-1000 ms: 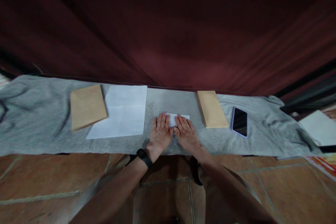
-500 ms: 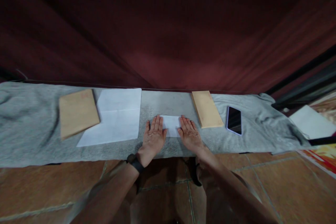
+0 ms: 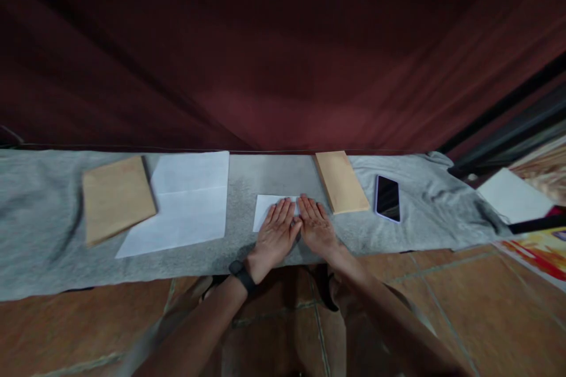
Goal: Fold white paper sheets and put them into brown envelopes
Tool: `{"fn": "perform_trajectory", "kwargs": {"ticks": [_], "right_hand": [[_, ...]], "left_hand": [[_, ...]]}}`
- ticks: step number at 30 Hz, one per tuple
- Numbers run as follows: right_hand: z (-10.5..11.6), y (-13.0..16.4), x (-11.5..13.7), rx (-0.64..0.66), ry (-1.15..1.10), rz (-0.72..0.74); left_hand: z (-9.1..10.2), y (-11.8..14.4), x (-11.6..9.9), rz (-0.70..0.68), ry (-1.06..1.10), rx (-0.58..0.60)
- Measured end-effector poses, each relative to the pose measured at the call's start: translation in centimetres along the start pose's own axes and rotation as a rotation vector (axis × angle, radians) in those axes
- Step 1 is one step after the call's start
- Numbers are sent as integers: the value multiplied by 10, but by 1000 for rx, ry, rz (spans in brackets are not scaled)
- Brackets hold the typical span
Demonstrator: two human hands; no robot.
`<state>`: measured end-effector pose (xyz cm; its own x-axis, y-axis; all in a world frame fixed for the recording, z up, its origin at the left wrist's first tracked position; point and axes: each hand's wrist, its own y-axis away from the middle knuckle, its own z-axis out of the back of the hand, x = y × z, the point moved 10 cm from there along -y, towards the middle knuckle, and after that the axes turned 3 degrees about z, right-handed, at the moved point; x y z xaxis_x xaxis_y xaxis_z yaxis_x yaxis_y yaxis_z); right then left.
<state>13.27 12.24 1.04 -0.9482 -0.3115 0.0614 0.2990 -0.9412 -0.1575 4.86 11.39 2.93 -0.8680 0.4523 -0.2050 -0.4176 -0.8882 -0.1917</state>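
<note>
The left hand (image 3: 275,237) has slid in beside the right hand (image 3: 317,231), uncovering the small paper (image 3: 263,208) at its left end.

On cloth (image 3: 247,175), left to right: left packet (image 3: 118,197) partly over sheet (image 3: 194,209), paper (image 3: 263,209) under left hand (image 3: 275,237) and right hand (image 3: 317,231), right packet (image 3: 342,182), phone (image 3: 388,198). Curtain (image 3: 283,70) behind. Far right: panel (image 3: 515,195), probably off cloth.

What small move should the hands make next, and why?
Perhaps slide the left hand outward to smooth the small white paper: that hand lies flat, close beside the right hand, while the paper's left end shows uncovered.
</note>
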Motion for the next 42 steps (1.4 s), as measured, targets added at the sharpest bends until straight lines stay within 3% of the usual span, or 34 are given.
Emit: {"fn": "perform_trajectory", "kwargs": {"ticks": [11,16,21,27,34,42], "right_hand": [[4,2,-13,-28,-17,-43],[16,2,-19,-91,-82,-77],[24,-9,11,-96,-201,47],[8,-8,46,-31,-220,153],[9,-3,35,-96,-134,154],[7,-2,14,-102,-84,65]], "left_hand": [[-2,-8,36,156,-85,31],[-2,-4,45,208,-76,15],[-1,-2,45,192,-63,10],[-2,-1,48,200,-89,72],[7,5,63,252,-55,-19],[8,13,76,280,-99,-42]]}}
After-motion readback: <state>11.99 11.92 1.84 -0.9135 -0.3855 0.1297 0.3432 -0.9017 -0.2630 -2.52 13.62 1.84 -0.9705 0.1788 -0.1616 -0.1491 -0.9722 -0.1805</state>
